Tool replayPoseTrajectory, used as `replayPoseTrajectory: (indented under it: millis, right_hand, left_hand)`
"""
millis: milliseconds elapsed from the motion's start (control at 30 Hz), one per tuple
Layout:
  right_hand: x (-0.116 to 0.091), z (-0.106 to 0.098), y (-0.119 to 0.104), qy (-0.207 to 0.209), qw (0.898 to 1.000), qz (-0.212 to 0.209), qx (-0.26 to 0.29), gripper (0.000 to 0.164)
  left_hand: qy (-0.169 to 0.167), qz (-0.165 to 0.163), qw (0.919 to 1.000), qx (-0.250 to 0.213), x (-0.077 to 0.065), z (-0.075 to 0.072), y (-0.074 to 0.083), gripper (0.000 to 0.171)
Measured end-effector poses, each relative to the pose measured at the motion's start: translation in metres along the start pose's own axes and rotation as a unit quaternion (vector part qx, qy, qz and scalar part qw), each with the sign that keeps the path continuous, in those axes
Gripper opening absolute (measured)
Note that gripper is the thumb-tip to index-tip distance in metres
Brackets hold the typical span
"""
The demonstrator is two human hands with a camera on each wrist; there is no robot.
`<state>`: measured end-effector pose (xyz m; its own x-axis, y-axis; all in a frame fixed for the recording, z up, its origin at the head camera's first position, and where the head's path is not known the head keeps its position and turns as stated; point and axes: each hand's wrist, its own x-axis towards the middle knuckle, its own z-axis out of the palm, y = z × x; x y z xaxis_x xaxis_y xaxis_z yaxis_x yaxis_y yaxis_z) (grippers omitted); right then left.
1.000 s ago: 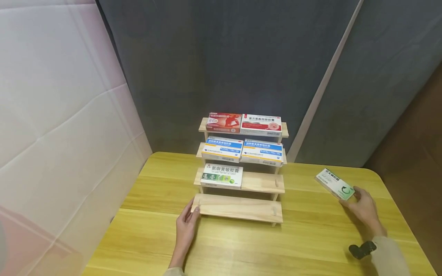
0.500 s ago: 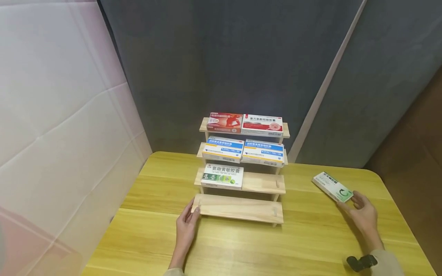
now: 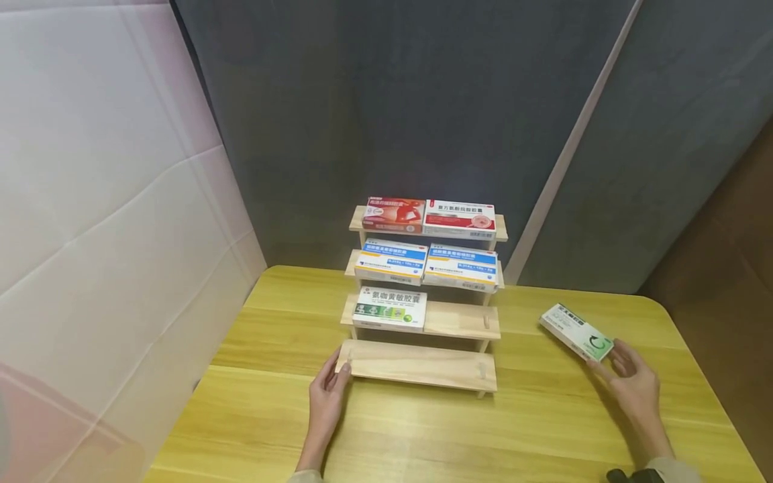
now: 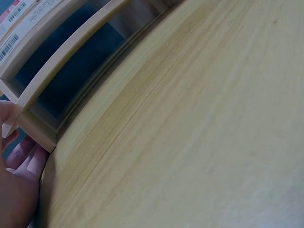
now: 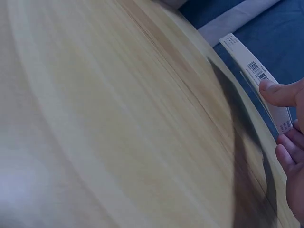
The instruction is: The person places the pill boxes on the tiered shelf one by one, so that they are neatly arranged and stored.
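Note:
In the head view my right hand (image 3: pixel 634 386) pinches a white and green medicine box (image 3: pixel 576 332) by its near right corner. The right wrist view has my thumb (image 5: pixel 279 92) on the barcoded edge of that box (image 5: pixel 254 66), which is lifted off the tabletop with its shadow below. My left hand (image 3: pixel 326 396) grips the left end of the lowest tier of a stepped wooden rack (image 3: pixel 417 365), thumb on the front edge. Fingers of the left hand (image 4: pixel 23 166) reach behind the rack's side leg (image 4: pixel 37 130) in the left wrist view.
A white-green box (image 3: pixel 389 308) lies on the left of the second-lowest tier. Above it are two blue-white boxes (image 3: pixel 391 260), then a red box (image 3: pixel 394 215) and a red-white box (image 3: pixel 460 219) on top. The yellow wooden table (image 3: pixel 423 436) meets a grey curtain (image 3: pixel 362 100) behind.
The right hand has carried the white and green box a little leftward and toward the near side. The left hand stays on the rack's lowest tier.

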<state>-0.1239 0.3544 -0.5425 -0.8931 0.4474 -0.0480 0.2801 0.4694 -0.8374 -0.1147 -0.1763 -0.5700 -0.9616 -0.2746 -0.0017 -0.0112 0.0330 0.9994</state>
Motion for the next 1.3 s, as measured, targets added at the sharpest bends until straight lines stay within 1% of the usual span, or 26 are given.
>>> replayPoseTrajectory:
  millis: [100, 233, 333, 567, 833, 1067, 1300]
  right_hand:
    - [-0.007, 0.001, -0.001, 0.004, 1.0, -0.005, 0.012, 0.079]
    - [-0.016, 0.001, -0.002, 0.004, 0.998, -0.005, 0.06, 0.079]
    - [-0.022, 0.0, -0.003, -0.001, 0.997, -0.012, 0.08, 0.08]
    - [-0.032, 0.0, -0.013, -0.017, 0.996, -0.049, 0.068, 0.079]
    - [-0.047, 0.002, -0.023, -0.009, 0.994, -0.091, 0.067, 0.073]
    - [-0.058, 0.005, -0.028, -0.012, 0.99, -0.118, 0.08, 0.073]
    - [-0.065, 0.011, -0.04, -0.02, 0.984, -0.15, 0.093, 0.072]
  left_hand:
    - [0.003, -0.001, 1.0, 0.004, 0.0, 0.001, 0.001, 0.047]
    - [0.002, -0.001, 1.0, 0.007, 0.0, 0.001, 0.001, 0.047]
    - [0.002, -0.001, 1.0, 0.009, 0.0, 0.001, 0.0, 0.047]
    - [0.004, 0.002, 1.0, 0.007, 0.0, 0.001, 0.0, 0.046]
    - [0.001, 0.005, 0.9999, 0.009, 0.001, 0.001, 0.0, 0.047]
    - [0.0, 0.009, 0.9999, 0.011, 0.001, 0.0, -0.001, 0.047]
    - [0.002, 0.009, 0.9999, 0.012, 0.001, 0.001, 0.0, 0.046]
